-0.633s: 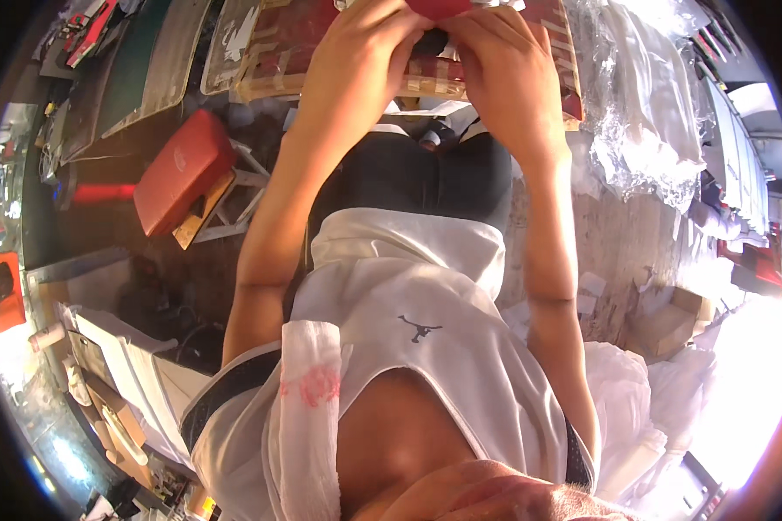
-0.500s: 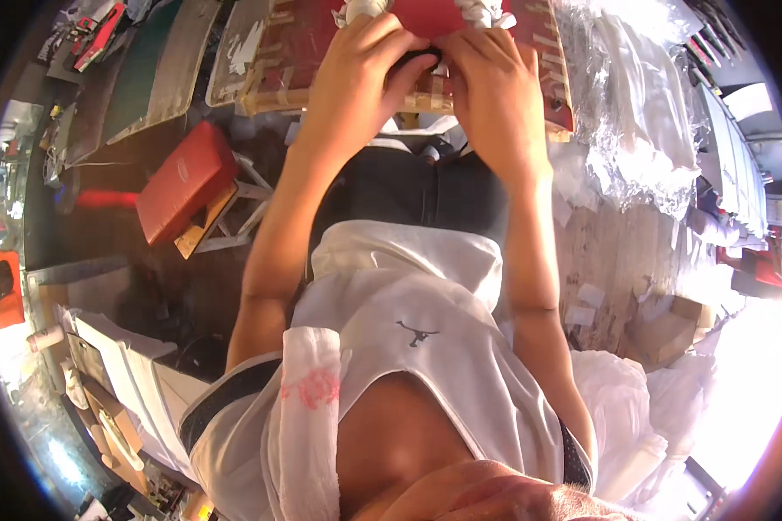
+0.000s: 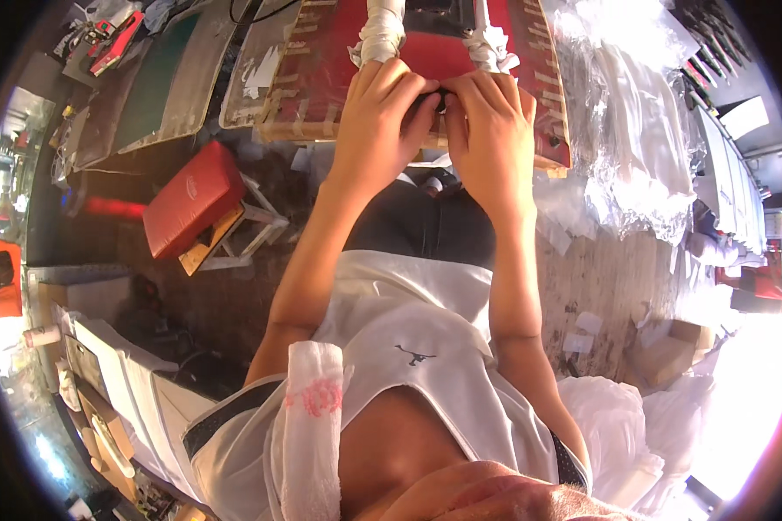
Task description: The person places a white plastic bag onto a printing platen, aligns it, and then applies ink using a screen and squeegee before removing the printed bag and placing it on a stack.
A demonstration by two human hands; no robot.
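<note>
Both my hands meet over the near edge of a red board (image 3: 321, 95) with tape strips along its sides. My left hand (image 3: 382, 122) has its fingers curled and its thumb pressed against them. Close beside it, my right hand (image 3: 493, 130) is bent the same way. A small black piece (image 3: 444, 98) shows between the fingertips of both hands; its kind and most of its shape are hidden. Just beyond the left fingers is a white-wrapped bar (image 3: 381, 33), and another white-wrapped bar (image 3: 488, 50) lies beyond the right ones. A black part (image 3: 440, 19) sits between the bars.
Left of the board stands a stool (image 3: 256, 221) with a red box (image 3: 194, 200) on it. Flat panels (image 3: 169, 82) lean at the far left. Clear plastic wrapping (image 3: 639, 130) covers things on the right, above cardboard boxes (image 3: 666, 354) on the floor.
My hands and the board sit lower in the picture, showing more of the white bars and the black part between them. Both hands keep their closed pose at the black piece.
</note>
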